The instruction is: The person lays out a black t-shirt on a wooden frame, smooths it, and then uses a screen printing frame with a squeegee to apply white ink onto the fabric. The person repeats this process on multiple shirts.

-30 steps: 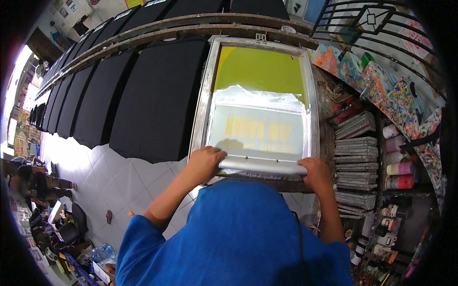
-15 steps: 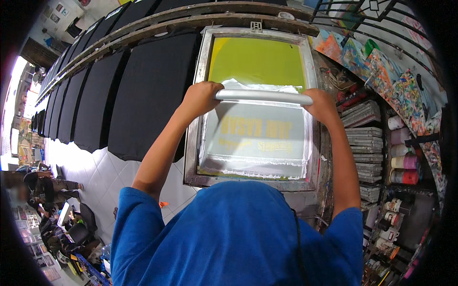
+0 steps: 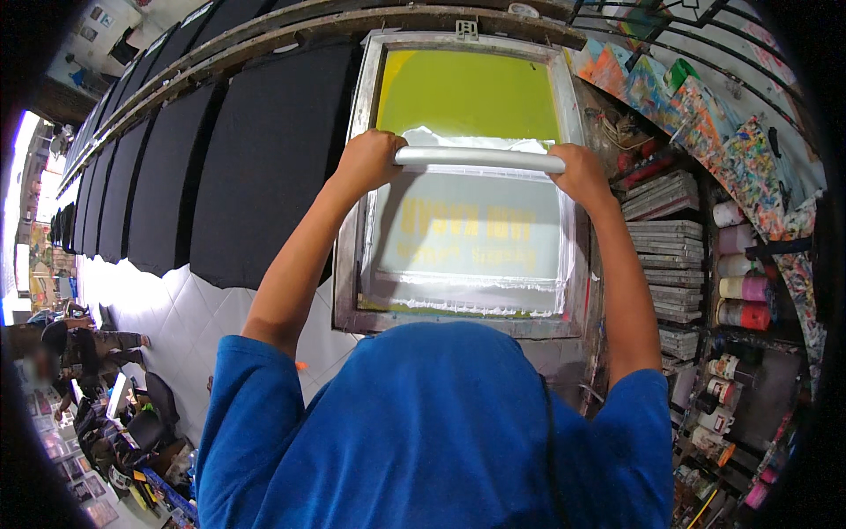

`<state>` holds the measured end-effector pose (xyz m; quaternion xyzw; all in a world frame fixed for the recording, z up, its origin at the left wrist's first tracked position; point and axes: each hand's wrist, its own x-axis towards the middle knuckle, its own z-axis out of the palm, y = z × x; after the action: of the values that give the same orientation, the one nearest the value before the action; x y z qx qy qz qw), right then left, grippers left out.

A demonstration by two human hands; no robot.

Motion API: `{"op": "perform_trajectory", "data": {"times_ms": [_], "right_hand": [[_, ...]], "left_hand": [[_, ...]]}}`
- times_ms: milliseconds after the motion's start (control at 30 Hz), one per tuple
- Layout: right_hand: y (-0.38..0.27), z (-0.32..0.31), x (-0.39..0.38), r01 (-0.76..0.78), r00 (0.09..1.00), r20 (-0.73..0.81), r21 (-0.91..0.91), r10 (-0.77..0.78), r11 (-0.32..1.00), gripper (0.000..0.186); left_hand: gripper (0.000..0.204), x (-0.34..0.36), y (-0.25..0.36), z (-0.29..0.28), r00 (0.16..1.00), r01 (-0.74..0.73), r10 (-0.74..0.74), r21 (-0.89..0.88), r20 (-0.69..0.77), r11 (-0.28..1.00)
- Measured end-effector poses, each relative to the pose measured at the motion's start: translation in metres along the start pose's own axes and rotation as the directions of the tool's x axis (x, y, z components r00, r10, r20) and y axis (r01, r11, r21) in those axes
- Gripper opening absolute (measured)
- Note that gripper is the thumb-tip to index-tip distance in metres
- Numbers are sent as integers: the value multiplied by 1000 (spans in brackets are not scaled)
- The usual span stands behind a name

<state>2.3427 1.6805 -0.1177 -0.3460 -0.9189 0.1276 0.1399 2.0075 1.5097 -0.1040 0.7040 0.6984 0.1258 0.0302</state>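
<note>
Both my hands grip the ends of a squeegee [image 3: 480, 159] with a long silver handle, held crosswise over a printing screen. My left hand [image 3: 372, 160] is wrapped round its left end, beside the screen's left rail; my right hand [image 3: 582, 175] closes on its right end. Beneath lies the screen frame [image 3: 346, 273], worn and pale, with yellow-green coated mesh [image 3: 476, 93] at its far end. White ink [image 3: 432, 137] is heaped just beyond the handle. Nearer me, a whitish film covers the mesh, with faint yellow lettering [image 3: 467, 220] showing through. The handle mostly hides the squeegee's blade.
Black fabric-covered boards [image 3: 273, 167] line up to the left along a rail [image 3: 300, 31]. At right are stacked frames [image 3: 661, 247] and shelved ink tubs [image 3: 740, 313], below a paint-spattered sheet [image 3: 705, 132]. A person [image 3: 84, 344] is at the far left, near an office chair [image 3: 154, 414].
The whole view has shifted, so the screen and my hands sit slightly higher in the picture. Against the screen, the squeegee stays at about the same place, still in both hands.
</note>
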Motion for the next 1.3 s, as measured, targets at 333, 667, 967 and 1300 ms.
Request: {"op": "perform_trajectory", "data": {"times_ms": [333, 667, 967, 1300], "right_hand": [[-60, 7, -141, -72, 996, 46, -31, 73, 997, 42], [-97, -16, -210, -84, 986, 142, -44, 90, 995, 43], [-71, -7, -157, -60, 998, -24, -80, 58, 995, 38], [-109, 29, -240, -96, 991, -102, -101, 85, 990, 37]], "left_hand": [[36, -138, 65, 4, 980, 88, -98, 67, 172, 994], [32, -195, 93, -10, 985, 24, -19, -29, 169, 999], [30, -140, 66, 0, 1000, 11, -11, 1, -14, 1000], [38, -210, 87, 20, 992, -110, 107, -36, -67, 993]]}}
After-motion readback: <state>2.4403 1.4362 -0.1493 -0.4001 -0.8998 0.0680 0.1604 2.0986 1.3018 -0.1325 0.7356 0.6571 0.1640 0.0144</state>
